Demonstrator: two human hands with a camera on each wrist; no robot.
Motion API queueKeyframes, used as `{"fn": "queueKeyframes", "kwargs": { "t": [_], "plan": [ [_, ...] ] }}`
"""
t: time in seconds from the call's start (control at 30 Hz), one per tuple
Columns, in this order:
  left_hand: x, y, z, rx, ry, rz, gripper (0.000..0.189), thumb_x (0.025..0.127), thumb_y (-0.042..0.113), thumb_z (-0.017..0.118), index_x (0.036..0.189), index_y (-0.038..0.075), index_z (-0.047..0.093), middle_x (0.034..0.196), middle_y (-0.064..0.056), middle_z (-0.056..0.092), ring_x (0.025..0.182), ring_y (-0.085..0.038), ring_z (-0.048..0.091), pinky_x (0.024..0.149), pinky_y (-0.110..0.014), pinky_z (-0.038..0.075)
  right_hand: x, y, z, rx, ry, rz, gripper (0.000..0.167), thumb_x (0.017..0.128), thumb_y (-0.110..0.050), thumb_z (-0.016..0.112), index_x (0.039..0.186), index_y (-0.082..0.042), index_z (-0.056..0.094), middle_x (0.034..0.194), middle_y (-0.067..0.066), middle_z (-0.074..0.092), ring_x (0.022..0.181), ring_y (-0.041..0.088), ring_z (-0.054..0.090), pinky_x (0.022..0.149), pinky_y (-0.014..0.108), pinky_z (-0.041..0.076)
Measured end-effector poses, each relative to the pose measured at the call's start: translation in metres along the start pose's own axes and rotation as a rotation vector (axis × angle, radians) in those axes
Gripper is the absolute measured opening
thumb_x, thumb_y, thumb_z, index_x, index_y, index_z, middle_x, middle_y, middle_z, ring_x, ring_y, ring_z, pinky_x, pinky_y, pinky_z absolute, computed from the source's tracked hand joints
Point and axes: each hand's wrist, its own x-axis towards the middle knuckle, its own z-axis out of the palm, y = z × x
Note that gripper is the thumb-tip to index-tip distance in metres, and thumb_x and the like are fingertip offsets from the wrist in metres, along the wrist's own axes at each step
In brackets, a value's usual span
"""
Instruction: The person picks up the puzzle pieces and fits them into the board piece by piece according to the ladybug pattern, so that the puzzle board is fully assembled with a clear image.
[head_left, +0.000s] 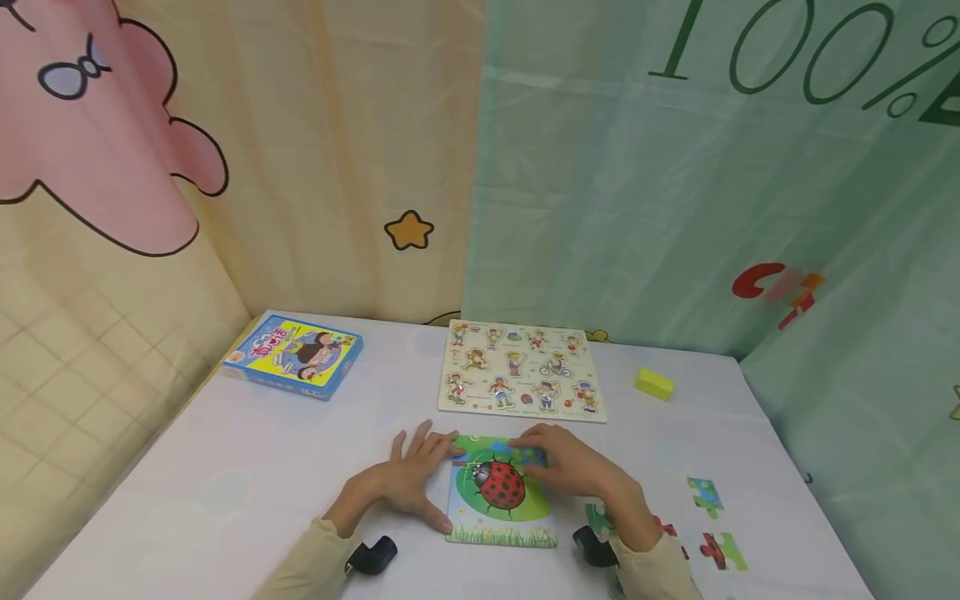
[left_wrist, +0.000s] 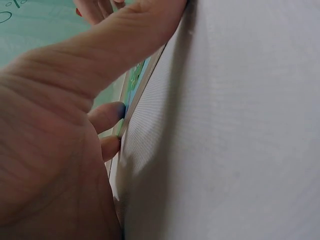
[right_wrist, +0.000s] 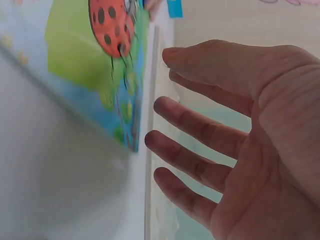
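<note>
A square ladybug puzzle board (head_left: pixel 501 487) lies flat on the white table between the two hands. Along its left edge my left hand (head_left: pixel 412 477) is spread, thumb at the lower left corner and fingers by the upper left one. The left wrist view shows fingertips (left_wrist: pixel 116 112) against the board's edge. My right hand (head_left: pixel 573 462) is over the board's upper right part. Seen from the right wrist, its fingers (right_wrist: pixel 185 120) are parted and loosely bent, with nothing between them. Whether they touch the board is unclear.
Loose jigsaw pieces (head_left: pixel 705 495) lie to the right, some partly hidden by the right forearm. Behind the ladybug board is a wooden board with children figures (head_left: pixel 521 371). A blue-and-yellow box (head_left: pixel 296 354) stands back left, a yellow block (head_left: pixel 654 384) back right. Curtains (head_left: pixel 360 167) enclose the table.
</note>
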Motion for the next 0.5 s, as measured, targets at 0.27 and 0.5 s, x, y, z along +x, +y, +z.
{"fn": "queueKeyframes", "kwargs": {
  "t": [0.27,0.5],
  "plan": [
    [0.000,-0.001,-0.001,-0.003,-0.006,-0.009,0.101,0.067,0.051,0.090,0.147,0.020,0.036,0.165,-0.013,0.018,0.152,-0.048,-0.007,0.114,-0.074,-0.008,-0.042,0.025,-0.026,0.000,0.112,0.094,0.045,0.093,-0.022,0.072,0.134,-0.009,0.062,0.134,0.011,0.064,0.123,0.036,0.059,0.102,0.056,0.048],
    [0.000,0.000,0.000,-0.016,-0.002,-0.008,0.101,0.067,0.050,0.090,0.147,0.019,0.037,0.165,-0.013,0.019,0.152,-0.048,-0.007,0.114,-0.074,-0.008,-0.068,0.042,-0.040,0.066,0.170,0.242,0.050,0.090,-0.023,0.075,0.136,-0.011,0.061,0.137,0.012,0.062,0.122,0.037,0.058,0.100,0.059,0.048]
  ]
}}
